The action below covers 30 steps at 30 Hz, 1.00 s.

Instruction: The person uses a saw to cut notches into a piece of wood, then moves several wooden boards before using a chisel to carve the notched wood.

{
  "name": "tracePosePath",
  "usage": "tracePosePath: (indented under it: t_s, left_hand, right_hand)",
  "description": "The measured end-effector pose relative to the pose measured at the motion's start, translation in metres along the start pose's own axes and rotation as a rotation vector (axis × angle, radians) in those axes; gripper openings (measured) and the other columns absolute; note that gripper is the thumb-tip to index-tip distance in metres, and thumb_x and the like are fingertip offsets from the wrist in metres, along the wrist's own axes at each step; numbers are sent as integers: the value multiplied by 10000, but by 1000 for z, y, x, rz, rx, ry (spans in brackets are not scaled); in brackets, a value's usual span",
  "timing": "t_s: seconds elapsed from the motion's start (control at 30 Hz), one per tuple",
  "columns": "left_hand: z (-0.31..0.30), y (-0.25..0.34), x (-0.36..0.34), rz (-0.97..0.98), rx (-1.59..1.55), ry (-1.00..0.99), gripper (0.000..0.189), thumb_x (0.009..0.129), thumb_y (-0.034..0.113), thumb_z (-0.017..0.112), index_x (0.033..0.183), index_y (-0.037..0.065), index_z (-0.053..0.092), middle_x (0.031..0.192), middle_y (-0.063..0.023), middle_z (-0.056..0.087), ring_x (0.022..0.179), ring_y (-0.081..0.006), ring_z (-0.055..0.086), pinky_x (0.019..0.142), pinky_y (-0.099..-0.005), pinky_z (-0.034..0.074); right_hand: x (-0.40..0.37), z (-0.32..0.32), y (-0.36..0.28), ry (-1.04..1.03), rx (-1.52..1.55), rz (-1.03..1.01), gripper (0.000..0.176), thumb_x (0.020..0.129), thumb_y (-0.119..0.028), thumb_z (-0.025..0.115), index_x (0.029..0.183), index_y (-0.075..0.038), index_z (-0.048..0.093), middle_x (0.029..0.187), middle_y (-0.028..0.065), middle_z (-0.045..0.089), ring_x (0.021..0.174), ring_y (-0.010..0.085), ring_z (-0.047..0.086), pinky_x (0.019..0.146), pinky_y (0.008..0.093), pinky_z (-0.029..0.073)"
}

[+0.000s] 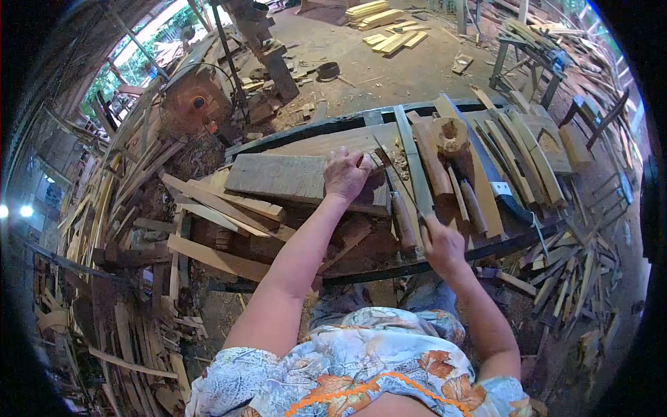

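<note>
My left hand [346,174] is closed, its knuckles up, over the right part of a thick weathered board [278,177]. A small dark piece shows beside its fingers; what it is I cannot tell. My right hand [443,244] grips the lower end of a tool with a long, thin dark blade [394,170]. The blade slants up and left, its tip a little right of my left hand. Close by lie a wooden-handled tool [403,221], a pale flat strip [413,163] and wood shavings [401,161].
Right on the bench are a wooden mallet [453,137], a handsaw [513,207] and several wood strips [531,156]. Loose slats [229,201] lie at the left. Behind stand a large round rusty disc [198,102] and stacked yellow boards [396,42]. Scrap wood [577,278] covers the right floor.
</note>
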<state>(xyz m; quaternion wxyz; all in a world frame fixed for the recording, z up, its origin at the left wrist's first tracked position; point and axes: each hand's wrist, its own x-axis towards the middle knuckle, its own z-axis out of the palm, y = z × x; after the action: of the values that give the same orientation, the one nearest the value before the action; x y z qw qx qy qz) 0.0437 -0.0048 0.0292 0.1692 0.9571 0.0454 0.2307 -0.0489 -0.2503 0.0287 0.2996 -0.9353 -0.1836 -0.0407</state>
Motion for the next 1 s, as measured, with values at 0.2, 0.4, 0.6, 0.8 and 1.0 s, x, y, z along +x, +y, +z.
tracePosePath:
  t_s: [0.2, 0.4, 0.6, 0.8, 1.0]
  left_hand:
    - [2, -2, 0, 15, -2, -2, 310, 842, 392, 521, 895, 140, 694, 947, -116, 588, 985, -322, 536, 838, -464, 455]
    - [1, -2, 0, 9, 8, -9, 335, 856, 420, 512, 953, 157, 696, 958, -134, 575, 977, -345, 526, 824, -461, 458]
    - [-2, 2, -1, -14, 15, -18, 317, 854, 404, 525, 964, 161, 697, 967, -133, 579, 988, -339, 529, 830, -466, 460]
    - [4, -4, 0, 21, 17, -12, 317, 858, 403, 524, 969, 161, 696, 954, -133, 582, 975, -339, 542, 832, -467, 461]
    - [3, -2, -2, 18, 31, 19, 316, 868, 388, 505, 948, 147, 693, 921, -147, 583, 974, -350, 548, 816, -479, 465]
  right_hand:
    - [27, 1, -6, 9, -36, -3, 206, 877, -233, 498, 940, -51, 569, 776, 222, 635, 760, 403, 630, 666, 488, 486]
    - [109, 36, -12, 39, -12, -36, 246, 894, -272, 471, 935, -44, 556, 801, 230, 627, 803, 418, 610, 687, 487, 470]
    - [6, 13, 7, 60, 45, -24, 195, 902, -252, 492, 989, -94, 567, 765, 206, 633, 747, 402, 625, 645, 482, 482]
    - [12, 4, 1, 13, 23, -10, 222, 894, -266, 495, 997, -81, 561, 785, 207, 633, 735, 398, 627, 652, 486, 482]
    - [97, 38, -14, 102, 5, -37, 246, 878, -261, 508, 983, -63, 607, 775, 228, 629, 764, 408, 621, 673, 481, 483]
